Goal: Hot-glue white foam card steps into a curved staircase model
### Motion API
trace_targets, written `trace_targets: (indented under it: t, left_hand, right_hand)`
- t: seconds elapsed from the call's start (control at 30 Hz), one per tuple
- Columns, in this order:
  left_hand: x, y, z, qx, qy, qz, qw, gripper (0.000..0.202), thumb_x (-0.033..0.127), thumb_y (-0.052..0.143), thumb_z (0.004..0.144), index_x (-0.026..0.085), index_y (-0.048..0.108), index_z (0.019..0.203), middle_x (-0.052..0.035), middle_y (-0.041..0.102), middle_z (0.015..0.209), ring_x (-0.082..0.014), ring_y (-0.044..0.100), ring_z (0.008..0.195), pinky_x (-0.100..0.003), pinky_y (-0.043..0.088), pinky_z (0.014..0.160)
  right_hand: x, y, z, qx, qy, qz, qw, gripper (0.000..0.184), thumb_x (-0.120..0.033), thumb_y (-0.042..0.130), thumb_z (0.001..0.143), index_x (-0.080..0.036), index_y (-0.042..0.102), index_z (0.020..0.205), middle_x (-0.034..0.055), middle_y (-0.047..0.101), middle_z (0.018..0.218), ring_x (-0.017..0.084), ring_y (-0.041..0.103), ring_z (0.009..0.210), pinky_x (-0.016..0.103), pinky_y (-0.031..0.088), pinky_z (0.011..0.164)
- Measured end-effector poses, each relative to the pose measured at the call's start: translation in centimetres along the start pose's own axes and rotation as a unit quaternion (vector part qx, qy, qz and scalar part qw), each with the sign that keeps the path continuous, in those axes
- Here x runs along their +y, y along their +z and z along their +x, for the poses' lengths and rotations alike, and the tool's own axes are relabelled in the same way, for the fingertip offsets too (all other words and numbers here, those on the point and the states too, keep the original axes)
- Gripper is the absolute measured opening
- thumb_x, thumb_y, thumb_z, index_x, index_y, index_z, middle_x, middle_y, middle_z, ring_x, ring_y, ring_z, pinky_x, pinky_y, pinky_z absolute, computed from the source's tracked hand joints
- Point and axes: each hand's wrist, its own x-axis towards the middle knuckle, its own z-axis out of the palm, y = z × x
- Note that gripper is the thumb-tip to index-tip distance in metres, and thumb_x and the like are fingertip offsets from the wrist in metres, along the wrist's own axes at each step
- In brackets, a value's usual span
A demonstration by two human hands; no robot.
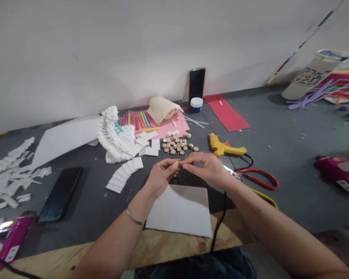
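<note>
My left hand and my right hand meet fingertip to fingertip above a white rectangular sheet. Both are closed in a pinch. Between them is a tiny piece, partly pale and partly dark, too small and too covered to name. Just beyond the fingers lies a pile of small round beige pieces. A fan of white square cards rests to the left of my left hand. Close to my right hand are a yellow glue gun and scissor-like cutters with red and yellow handles.
A black phone and white foam-like strips lie at left. White fluffy material, coloured sticks, a white-lidded jar and a propped phone stand behind. Red sheet, tall cup and magenta device are at right.
</note>
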Motion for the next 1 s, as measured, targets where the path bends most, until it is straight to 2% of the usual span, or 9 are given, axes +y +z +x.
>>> trace_targets:
  t: [1.0]
  left_hand:
    - [0.05, 0.09, 0.06, 0.001, -0.006, 0.005, 1.000, 0.036, 0.034, 0.091, 0.053, 0.014, 0.076, 0.079, -0.0002, 0.066, 0.062, -0.0061, 0.054, 0.056, -0.020, 0.040, 0.057]
  right_hand:
    - [0.05, 0.03, -0.05, -0.008, 0.014, 0.028, 0.999, 0.013, -0.025, 0.063, 0.084, -0.020, 0.074, 0.088, 0.0024, 0.073, 0.086, 0.015, 0.066, 0.081, 0.027, 0.049, 0.076]
